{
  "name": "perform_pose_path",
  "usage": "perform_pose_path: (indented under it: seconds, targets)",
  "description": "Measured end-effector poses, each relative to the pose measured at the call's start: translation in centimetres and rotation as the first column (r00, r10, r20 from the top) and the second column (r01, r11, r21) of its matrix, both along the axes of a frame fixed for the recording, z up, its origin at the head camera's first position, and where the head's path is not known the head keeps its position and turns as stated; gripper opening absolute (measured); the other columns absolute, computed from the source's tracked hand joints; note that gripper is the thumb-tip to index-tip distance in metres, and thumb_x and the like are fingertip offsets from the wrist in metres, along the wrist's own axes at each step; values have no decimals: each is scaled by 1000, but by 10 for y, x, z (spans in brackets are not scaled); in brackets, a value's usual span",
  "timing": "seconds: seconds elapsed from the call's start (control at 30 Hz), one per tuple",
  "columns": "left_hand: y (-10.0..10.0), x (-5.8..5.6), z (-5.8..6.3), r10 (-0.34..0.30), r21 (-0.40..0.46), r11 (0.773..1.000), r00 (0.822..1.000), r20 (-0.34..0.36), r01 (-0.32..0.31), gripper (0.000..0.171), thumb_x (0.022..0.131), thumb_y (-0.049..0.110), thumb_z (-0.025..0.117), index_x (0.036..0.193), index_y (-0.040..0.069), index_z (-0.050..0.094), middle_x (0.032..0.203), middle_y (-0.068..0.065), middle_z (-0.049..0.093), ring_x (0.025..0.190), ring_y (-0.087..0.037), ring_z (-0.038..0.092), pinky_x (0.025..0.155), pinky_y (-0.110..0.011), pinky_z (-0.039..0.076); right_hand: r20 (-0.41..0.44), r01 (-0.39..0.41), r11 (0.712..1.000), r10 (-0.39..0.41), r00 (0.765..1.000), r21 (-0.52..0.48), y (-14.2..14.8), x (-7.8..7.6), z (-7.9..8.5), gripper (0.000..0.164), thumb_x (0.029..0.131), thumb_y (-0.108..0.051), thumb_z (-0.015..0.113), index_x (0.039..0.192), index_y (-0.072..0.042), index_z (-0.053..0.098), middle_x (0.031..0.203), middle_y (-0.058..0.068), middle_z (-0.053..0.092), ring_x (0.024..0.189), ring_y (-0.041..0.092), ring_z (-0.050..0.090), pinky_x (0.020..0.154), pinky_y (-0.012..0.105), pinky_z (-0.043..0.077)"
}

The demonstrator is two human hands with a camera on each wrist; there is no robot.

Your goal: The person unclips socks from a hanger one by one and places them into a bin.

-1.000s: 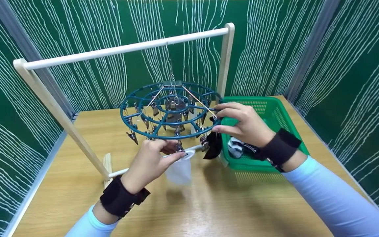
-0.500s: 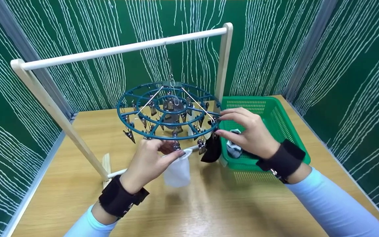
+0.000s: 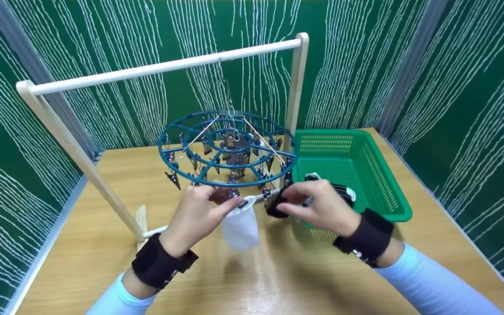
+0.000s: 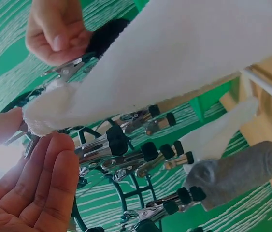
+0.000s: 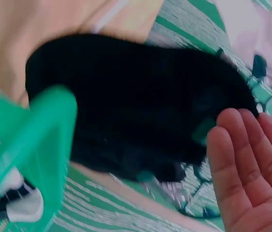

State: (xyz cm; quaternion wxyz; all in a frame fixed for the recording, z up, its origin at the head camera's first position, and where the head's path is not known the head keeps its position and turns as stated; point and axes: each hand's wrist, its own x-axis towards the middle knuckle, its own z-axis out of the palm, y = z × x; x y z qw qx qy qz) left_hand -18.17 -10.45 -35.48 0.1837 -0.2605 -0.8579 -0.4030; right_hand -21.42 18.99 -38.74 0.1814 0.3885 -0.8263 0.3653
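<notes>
A white sock (image 3: 240, 229) hangs at the near rim of a round blue-green clip hanger (image 3: 210, 175). My left hand (image 3: 197, 212) pinches a metal clip (image 3: 233, 192) at the sock's opening, with the thumb in front; the white cuff (image 4: 44, 113) lies against the fingertips in the left wrist view. To the right, my right hand (image 3: 322, 205) is at a black sock (image 3: 276, 206) hanging from the rim. Its fairly straight fingers (image 5: 232, 159) touch the black sock (image 5: 126, 101) in the right wrist view; the thumb is hidden there.
A wooden stand with a white bar (image 3: 169, 66) carries the hanger. Behind the right hand stands a green basket (image 3: 379, 188) with black-and-white striped socks (image 3: 344, 192). Several clips (image 4: 140, 152) dangle under the rings, and a grey sock (image 4: 232, 171) hangs farther back.
My right hand has moved from the hanger's right rim down to the black sock. The left hand stays at the clip. The hanger and white sock have swayed slightly.
</notes>
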Motion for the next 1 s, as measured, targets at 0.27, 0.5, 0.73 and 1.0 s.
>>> perform_pose_path:
  seconds: [0.27,0.5,0.73,1.0]
  targets:
    - [-1,-1,-1,1,4,1000,1000,7,-1,15,98,19,83,97,4,83,88,-7,83,79,-17,78,72,-32,64,160,-54,998,46,986,45,-22,3,-25,18,94,-19,86,99,-4,79,90,8,81,79,17,76,74,29,66]
    - [-1,-3,-4,-33,8,999,999,-17,33,19,99,23,83,94,4,83,86,-7,83,75,-16,78,68,-29,63,326,-111,994,98,940,21,-44,-2,-41,30,97,-24,84,112,1,80,99,13,84,87,21,82,78,26,66]
    - [-1,-2,-6,-29,20,999,999,-17,29,17,100,22,82,97,5,82,89,-7,83,80,-17,79,72,-31,65,450,-147,989,144,881,-29,-59,-5,-51,34,100,-25,81,118,3,78,110,18,83,97,27,83,83,28,67]
    - [-1,-3,-6,-11,52,999,999,51,8,16,101,20,80,100,4,79,93,-9,82,88,-21,80,85,-43,68,484,-75,988,131,865,-133,-67,-4,-58,22,100,-10,78,110,9,80,108,24,82,93,24,80,84,29,66]
